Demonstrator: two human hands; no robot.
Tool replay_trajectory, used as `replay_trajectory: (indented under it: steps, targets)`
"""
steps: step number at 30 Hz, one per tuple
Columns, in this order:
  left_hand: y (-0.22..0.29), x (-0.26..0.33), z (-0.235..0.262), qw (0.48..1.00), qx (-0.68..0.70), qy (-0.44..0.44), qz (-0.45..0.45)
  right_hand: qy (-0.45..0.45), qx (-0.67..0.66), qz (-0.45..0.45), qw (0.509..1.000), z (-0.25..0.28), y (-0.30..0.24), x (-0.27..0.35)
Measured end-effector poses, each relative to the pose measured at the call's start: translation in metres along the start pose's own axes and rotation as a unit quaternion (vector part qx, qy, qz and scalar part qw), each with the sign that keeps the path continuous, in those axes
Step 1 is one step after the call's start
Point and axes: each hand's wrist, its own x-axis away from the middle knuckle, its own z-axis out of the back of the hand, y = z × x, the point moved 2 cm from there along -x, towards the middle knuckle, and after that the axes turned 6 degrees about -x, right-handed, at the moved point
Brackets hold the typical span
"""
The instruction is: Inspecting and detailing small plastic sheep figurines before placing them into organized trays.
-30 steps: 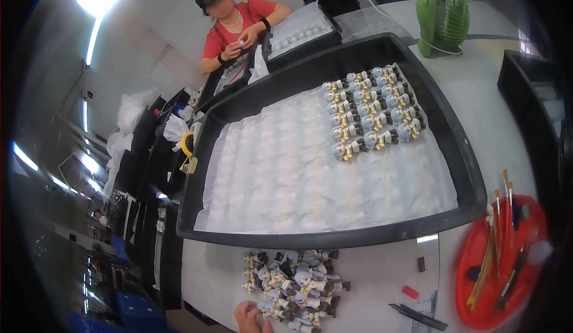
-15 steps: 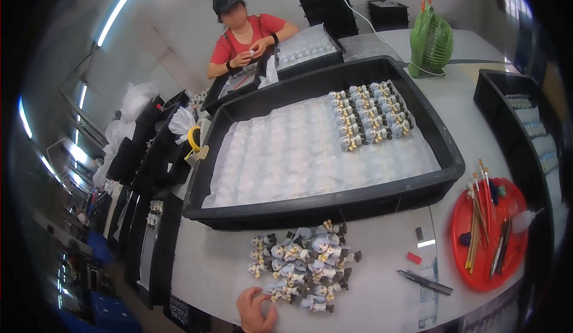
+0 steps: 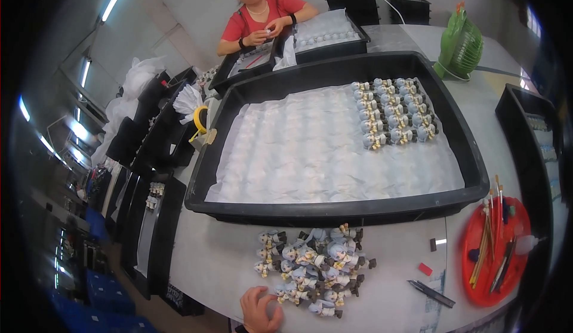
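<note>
The worktop (image 3: 397,234) carries a big black tray (image 3: 334,215), lined with a white sheet (image 3: 280,154). Behind its far edge, a co-worker in a red top (image 3: 262,25) holds something small and pale in both hands, beside two smaller trays. A black bin (image 3: 514,131) stands to the right, and a green fan (image 3: 461,45) sits past the tray's far right corner. A red dish (image 3: 489,300) with brushes (image 3: 482,255) lies near the right front. Just in front of the tray is a pile of figures (image 3: 304,264), pale-haired and dark-footed; more figures lie in three columns at the sheet's right. The left hand (image 3: 261,309) rests at the pile's lower left, thumb and curled fingers apart, just beside a figure; whether they touch, I cannot tell. The right hand's state cannot be told. Smallest are a dark tool (image 3: 431,294) and a red block (image 3: 425,269).
</note>
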Motion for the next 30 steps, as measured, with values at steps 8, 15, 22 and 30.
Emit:
replay_trajectory:
  steps: [8, 15, 22, 30]
  targets:
    - [0.008, -0.005, 0.004, 0.998, -0.049, 0.027, -0.024, -0.012, -0.002, 0.002, 1.000, 0.008, 0.006, 0.004]
    - [0.000, 0.001, -0.005, 1.000, 0.007, 0.008, 0.005, -0.010, 0.016, 0.021, 1.000, 0.010, 0.031, 0.002]
    - [-0.001, 0.005, 0.002, 0.998, 0.049, 0.032, 0.006, 0.013, 0.112, 0.068, 0.991, 0.032, 0.096, -0.015]
    - [-0.012, 0.018, -0.001, 0.983, 0.124, 0.129, -0.049, -0.083, 0.581, 0.223, 0.779, 0.063, 0.129, 0.013]
